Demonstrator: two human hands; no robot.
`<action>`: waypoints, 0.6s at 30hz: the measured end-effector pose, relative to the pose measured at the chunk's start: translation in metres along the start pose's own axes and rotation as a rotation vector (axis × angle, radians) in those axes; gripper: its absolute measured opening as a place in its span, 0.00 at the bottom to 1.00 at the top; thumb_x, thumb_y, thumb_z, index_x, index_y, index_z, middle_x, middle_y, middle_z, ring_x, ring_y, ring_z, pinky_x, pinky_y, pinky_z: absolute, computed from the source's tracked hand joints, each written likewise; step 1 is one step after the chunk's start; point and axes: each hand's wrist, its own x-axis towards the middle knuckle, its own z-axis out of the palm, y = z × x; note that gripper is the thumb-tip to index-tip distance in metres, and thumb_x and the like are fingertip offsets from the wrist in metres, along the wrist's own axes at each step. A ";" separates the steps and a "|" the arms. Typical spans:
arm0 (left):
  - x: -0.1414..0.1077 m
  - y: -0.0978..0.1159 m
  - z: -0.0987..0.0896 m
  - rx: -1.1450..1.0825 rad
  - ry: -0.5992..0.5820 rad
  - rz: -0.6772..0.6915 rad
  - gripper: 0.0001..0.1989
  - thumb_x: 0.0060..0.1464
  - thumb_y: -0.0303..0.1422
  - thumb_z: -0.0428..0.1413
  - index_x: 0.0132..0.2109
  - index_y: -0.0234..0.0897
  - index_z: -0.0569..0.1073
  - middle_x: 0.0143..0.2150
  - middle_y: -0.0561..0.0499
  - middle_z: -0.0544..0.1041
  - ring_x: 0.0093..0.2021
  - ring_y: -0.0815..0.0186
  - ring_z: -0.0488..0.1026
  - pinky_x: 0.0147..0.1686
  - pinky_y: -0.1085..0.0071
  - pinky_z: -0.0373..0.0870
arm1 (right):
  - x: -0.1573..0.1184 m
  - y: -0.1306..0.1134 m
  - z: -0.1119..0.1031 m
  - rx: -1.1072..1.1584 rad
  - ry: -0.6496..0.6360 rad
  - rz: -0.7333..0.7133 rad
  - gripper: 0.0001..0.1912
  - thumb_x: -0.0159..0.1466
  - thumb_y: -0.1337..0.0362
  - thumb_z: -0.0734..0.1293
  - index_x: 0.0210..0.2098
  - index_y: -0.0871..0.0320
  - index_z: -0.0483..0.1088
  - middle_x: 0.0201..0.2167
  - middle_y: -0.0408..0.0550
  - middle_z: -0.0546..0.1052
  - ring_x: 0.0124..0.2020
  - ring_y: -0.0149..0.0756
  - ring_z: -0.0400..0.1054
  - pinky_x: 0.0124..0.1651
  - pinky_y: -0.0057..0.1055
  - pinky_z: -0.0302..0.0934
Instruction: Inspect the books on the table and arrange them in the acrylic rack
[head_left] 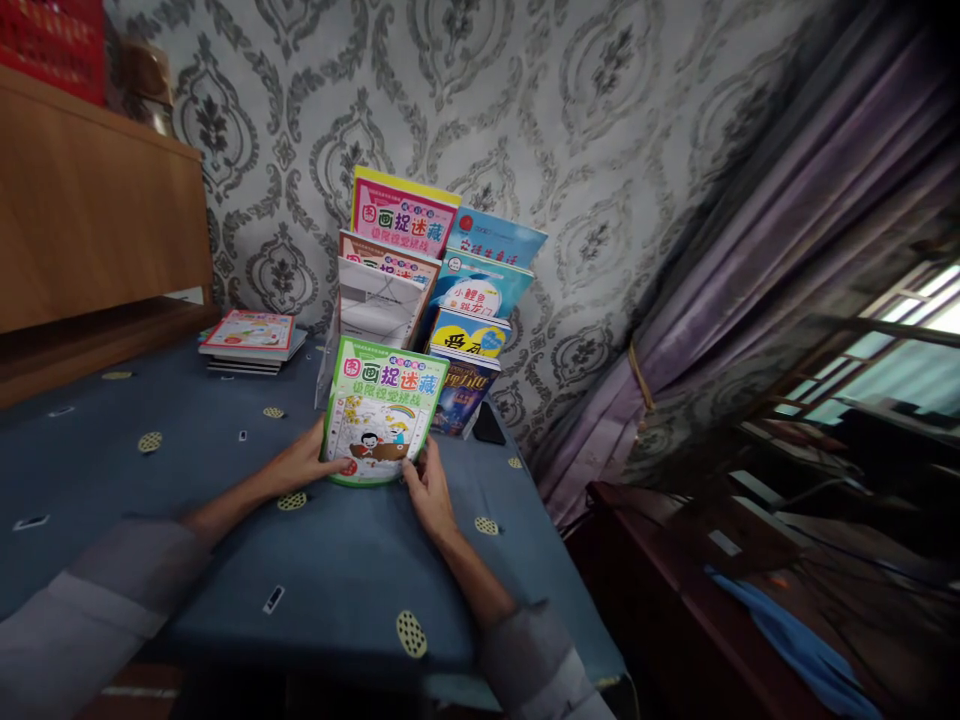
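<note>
A green-bordered children's picture book (386, 415) is held upright, tilted back, cover facing me. My left hand (319, 450) grips its lower left edge, thumb on the cover and fingers hidden behind. At the lower right corner my right hand (429, 485) holds it the same way. Just behind the book stands a tiered book rack (375, 295), its grey-white front panel partly covered by the book. In the rack's left column are a pink book (405, 215) with a yellow edge and a brown-edged book (390, 262). Several blue books (480, 285) fill the right column.
A short stack of books (251, 335) lies left of the rack on the blue patterned tablecloth (330, 580). A dark phone-like object (490, 424) rests right of the rack. A wooden cabinet (97, 200) borders the left; a purple curtain (697, 260) hangs at right.
</note>
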 end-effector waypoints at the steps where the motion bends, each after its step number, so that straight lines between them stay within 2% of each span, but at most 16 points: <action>1: 0.000 0.000 0.000 -0.015 -0.002 0.002 0.45 0.53 0.48 0.63 0.71 0.39 0.55 0.69 0.40 0.68 0.68 0.46 0.65 0.67 0.48 0.61 | 0.000 0.000 0.000 -0.007 -0.007 -0.007 0.31 0.67 0.53 0.64 0.67 0.55 0.57 0.58 0.54 0.75 0.55 0.44 0.72 0.55 0.39 0.69; 8: 0.001 -0.007 0.001 -0.107 -0.019 -0.009 0.48 0.53 0.46 0.63 0.73 0.39 0.50 0.70 0.39 0.67 0.69 0.46 0.63 0.69 0.47 0.59 | -0.001 -0.007 -0.004 -0.093 -0.026 -0.025 0.26 0.68 0.55 0.62 0.64 0.55 0.62 0.55 0.51 0.77 0.52 0.44 0.72 0.53 0.37 0.68; 14: -0.001 -0.005 0.001 -0.152 -0.044 -0.008 0.45 0.53 0.45 0.62 0.72 0.39 0.53 0.71 0.40 0.65 0.71 0.48 0.61 0.70 0.49 0.57 | -0.002 -0.009 -0.001 -0.077 -0.017 -0.020 0.28 0.69 0.55 0.61 0.65 0.56 0.61 0.54 0.51 0.77 0.51 0.44 0.72 0.52 0.36 0.68; 18: -0.002 -0.005 0.000 -0.187 -0.063 -0.038 0.46 0.53 0.44 0.62 0.73 0.40 0.52 0.72 0.41 0.64 0.71 0.47 0.61 0.70 0.48 0.58 | -0.001 -0.010 0.000 -0.061 -0.015 -0.018 0.29 0.68 0.54 0.63 0.66 0.56 0.61 0.54 0.51 0.78 0.51 0.45 0.73 0.53 0.36 0.69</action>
